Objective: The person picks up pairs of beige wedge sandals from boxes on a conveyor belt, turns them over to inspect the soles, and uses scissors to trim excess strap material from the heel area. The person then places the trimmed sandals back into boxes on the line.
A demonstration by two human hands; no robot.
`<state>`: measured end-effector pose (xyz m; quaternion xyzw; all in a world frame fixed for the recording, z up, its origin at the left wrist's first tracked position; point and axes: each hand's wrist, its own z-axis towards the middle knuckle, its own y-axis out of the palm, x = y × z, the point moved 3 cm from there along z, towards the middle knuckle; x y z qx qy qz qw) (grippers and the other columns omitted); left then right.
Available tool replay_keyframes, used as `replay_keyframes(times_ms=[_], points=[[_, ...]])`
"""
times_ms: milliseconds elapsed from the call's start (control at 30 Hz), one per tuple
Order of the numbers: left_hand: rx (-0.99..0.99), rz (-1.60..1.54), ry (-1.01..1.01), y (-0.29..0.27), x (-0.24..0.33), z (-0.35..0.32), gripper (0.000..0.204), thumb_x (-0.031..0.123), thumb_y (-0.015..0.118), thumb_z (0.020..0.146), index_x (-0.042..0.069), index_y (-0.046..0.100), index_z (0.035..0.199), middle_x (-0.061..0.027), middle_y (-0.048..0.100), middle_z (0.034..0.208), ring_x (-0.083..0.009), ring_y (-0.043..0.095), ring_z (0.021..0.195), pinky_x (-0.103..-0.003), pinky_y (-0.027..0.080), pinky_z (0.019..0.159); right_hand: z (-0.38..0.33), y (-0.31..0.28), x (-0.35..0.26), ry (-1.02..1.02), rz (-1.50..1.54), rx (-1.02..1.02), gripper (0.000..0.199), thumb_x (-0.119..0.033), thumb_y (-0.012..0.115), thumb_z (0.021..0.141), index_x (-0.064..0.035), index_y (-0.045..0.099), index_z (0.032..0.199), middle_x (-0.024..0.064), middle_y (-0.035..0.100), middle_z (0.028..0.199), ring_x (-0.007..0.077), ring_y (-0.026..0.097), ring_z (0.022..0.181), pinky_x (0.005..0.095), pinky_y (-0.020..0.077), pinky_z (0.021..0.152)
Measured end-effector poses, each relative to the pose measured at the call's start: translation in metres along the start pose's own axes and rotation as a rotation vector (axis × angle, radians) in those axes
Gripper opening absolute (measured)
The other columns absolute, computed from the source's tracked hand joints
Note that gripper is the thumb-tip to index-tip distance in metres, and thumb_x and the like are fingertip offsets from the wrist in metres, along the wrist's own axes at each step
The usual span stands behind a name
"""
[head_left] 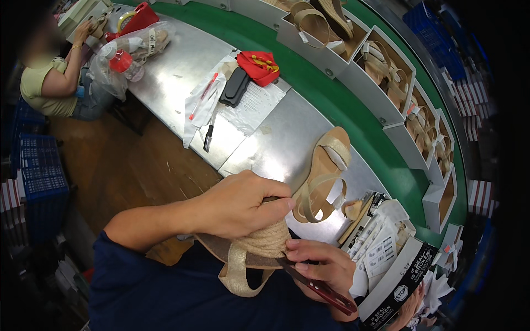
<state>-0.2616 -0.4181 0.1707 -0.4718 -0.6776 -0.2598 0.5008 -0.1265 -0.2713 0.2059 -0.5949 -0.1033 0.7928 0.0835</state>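
Mid-trim: left hand point(240, 205) clamps rope-wedge sandal point(259, 245), right hand point(320, 267) pinches red-handled tool point(320, 287) at its sole edge; next likely needs steady, shallow strokes.

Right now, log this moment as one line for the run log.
left hand: grips rope-soled sandal | right hand: holds red-handled tool against sole | matching sandal: on metal table
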Motion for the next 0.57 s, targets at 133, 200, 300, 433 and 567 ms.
replay_keyframes(times_ms=[133, 200, 300, 433, 567], points=[[0.006, 0.016, 0.002, 0.001, 0.001, 0.000, 0.035, 0.031, 0.051, 0.095, 0.001, 0.065, 0.085, -0.0196, 0.059, 0.065, -0.0363, 0.058, 0.059, -0.043, 0.046, 0.060, -0.004, 0.002, -0.001, 0.009, -0.017, 0.024, 0.017, 0.003, 0.075, 0.076, -0.0003, 0.061, 0.085, 0.0198, 0.070, 0.099, 0.0312, 0.071, 0.095, 0.0380, 0.0612, 0.079], [0.001, 0.034, 0.002, 0.002, 0.000, 0.001, 0.035, 0.031, 0.051, 0.095, 0.001, 0.065, 0.086, -0.0193, 0.059, 0.064, -0.0357, 0.058, 0.059, -0.043, 0.046, 0.060, -0.004, 0.001, -0.001, -0.011, -0.039, 0.000, 0.017, 0.003, 0.075, 0.076, -0.0004, 0.061, 0.085, 0.0196, 0.070, 0.099, 0.0313, 0.071, 0.095, 0.0381, 0.0611, 0.079], [-0.010, 0.029, -0.010, 0.005, 0.000, 0.003, 0.034, 0.031, 0.051, 0.095, 0.000, 0.065, 0.085, -0.0183, 0.058, 0.063, -0.0345, 0.057, 0.057, -0.042, 0.046, 0.059, -0.001, -0.002, -0.001, -0.025, -0.046, -0.028, 0.018, 0.003, 0.076, 0.076, -0.0008, 0.060, 0.084, 0.0181, 0.070, 0.098, 0.0312, 0.071, 0.095, 0.0379, 0.0612, 0.080], [-0.026, -0.031, -0.003, 0.008, 0.000, 0.005, 0.033, 0.028, 0.052, 0.096, 0.000, 0.062, 0.082, -0.0154, 0.056, 0.062, -0.0263, 0.053, 0.056, -0.038, 0.045, 0.058, -0.002, -0.005, 0.001, -0.026, -0.007, -0.043, 0.018, 0.003, 0.076, 0.076, -0.0018, 0.060, 0.084, 0.0158, 0.071, 0.097, 0.0316, 0.071, 0.095, 0.0378, 0.0612, 0.079], [-0.067, -0.114, -0.006, 0.011, -0.004, 0.008, 0.031, 0.023, 0.052, 0.099, 0.000, 0.061, 0.082, -0.0076, 0.058, 0.064, -0.0168, 0.048, 0.059, -0.030, 0.044, 0.059, 0.001, -0.008, -0.002, -0.029, -0.001, -0.043, 0.018, 0.004, 0.075, 0.077, -0.0030, 0.063, 0.089, 0.0146, 0.071, 0.099, 0.0323, 0.071, 0.095, 0.0382, 0.0613, 0.078]])
